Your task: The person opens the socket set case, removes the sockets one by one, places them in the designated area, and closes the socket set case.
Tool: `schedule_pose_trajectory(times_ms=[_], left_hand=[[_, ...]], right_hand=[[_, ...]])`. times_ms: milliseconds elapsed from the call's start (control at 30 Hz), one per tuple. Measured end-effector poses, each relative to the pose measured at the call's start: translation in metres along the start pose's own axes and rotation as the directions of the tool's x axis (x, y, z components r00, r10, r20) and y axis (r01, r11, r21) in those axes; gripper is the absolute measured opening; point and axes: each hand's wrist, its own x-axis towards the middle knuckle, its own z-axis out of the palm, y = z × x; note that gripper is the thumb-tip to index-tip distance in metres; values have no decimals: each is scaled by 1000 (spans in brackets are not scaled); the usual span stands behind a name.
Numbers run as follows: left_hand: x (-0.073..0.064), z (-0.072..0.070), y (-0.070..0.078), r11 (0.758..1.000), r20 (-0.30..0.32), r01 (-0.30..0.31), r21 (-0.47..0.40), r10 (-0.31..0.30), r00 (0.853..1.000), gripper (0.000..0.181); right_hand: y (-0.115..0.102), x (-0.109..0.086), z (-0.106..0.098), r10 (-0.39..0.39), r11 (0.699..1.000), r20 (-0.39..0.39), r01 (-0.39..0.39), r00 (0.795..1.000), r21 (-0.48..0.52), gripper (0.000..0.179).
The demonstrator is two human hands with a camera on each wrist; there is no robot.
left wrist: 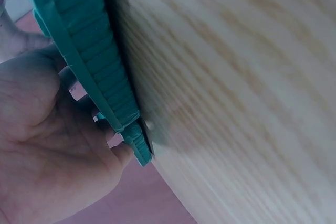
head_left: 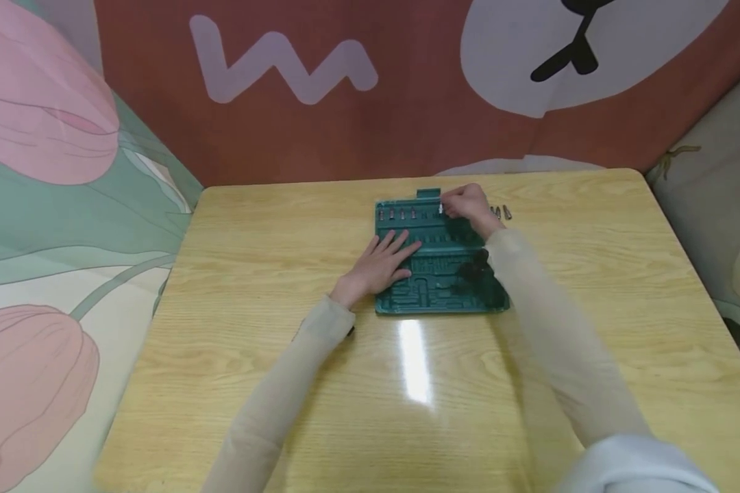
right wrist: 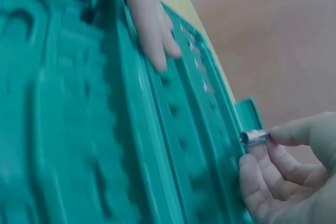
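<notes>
An open green plastic tool case (head_left: 401, 301) with moulded slots lies on the wooden table. My left hand (head_left: 379, 266) rests with spread fingers on its left side. In the left wrist view, the palm faces the case's side wall (left wrist: 92, 51). Over the case's far edge, my right hand (head_left: 465, 203) pinches a small silver bit socket (right wrist: 254, 138) between thumb and fingers. The socket's hollow end points toward the case, close to the latch tab (right wrist: 249, 113). Several similar bit sockets (head_left: 402, 214) sit in the far row of slots, toward the left.
Several more small metal pieces (head_left: 507, 213) lie on the table (head_left: 271, 274) just right of the case, partly hidden behind the right hand. A printed cloth (head_left: 271, 137) hangs beyond the table's far edge.
</notes>
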Motion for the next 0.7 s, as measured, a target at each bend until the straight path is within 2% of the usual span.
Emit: schedule_pose_trajectory(times_ms=[267,533,700], left_hand=[[0,-3,1,1000,9,10,-14,-10,1000,63],[2,-1,0,1000,-14,-5,-12,5,1000,63],[1,-1,1,1000,-4,-3,-1,3,1000,62]], right_hand=[[15,-9,-48,-9,999,-69,6,998,-39,41],[35,-16,-95,-18,993,-153,0,988,-115,40],[55,-18,-114,10,991,-183,-35,983,-132,37]])
